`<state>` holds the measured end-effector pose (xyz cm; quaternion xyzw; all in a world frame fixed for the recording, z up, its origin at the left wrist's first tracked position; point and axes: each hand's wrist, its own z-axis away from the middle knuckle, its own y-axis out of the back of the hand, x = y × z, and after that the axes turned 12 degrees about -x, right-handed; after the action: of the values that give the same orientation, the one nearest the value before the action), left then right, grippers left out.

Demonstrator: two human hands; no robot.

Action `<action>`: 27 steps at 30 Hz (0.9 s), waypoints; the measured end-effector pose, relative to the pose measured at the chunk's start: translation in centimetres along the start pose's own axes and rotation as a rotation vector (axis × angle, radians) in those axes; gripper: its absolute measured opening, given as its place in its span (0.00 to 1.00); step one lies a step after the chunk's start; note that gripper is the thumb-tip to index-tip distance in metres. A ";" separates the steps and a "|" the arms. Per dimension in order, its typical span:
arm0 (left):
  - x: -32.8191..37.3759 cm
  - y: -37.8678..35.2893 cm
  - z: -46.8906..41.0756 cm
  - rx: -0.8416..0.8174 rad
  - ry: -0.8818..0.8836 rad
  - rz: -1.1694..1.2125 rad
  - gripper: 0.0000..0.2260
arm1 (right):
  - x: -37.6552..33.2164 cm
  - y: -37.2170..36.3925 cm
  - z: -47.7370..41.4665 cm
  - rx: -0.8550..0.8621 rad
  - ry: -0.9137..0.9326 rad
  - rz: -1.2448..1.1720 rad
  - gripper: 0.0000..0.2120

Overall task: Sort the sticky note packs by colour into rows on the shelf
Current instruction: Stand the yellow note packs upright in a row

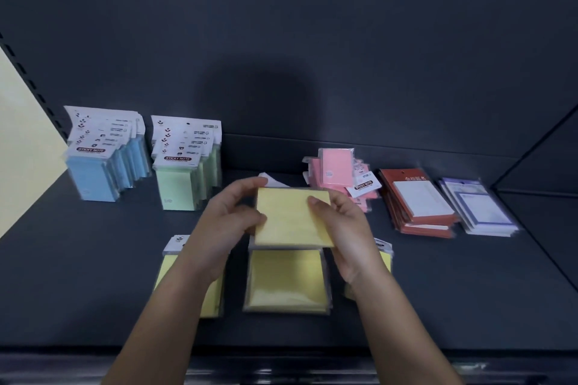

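Against dark back wall (312, 40) — dark shelf (438, 291)

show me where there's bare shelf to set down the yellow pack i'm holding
Bare dark shelf lies front right, beside the rightmost flat yellow pack and before the red-backed packs and purple-bordered packs; also front left, before the upright blue packs. Crowded: the pink pile close beside the red ones, and front centre, under the held yellow pack.
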<state>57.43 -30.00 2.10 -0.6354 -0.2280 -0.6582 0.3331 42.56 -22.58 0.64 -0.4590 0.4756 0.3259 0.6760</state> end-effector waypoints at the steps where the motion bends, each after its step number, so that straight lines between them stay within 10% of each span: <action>1: -0.2 -0.2 0.3 -0.004 -0.005 -0.001 0.20 | 0.1 0.2 0.3 0.001 0.031 0.006 0.09; 20: -5.5 -2.2 3.0 0.170 0.046 -0.752 0.16 | 3.1 1.1 4.5 0.079 0.004 1.176 0.19; 27: -5.5 -2.9 4.2 0.137 0.171 -0.495 0.21 | 3.0 1.0 5.3 0.021 -0.118 1.145 0.28</action>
<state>58.01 -24.19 -2.60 -0.4785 -0.3916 -0.7538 0.2225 44.53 -17.24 -1.80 -0.1026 0.6129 0.6604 0.4216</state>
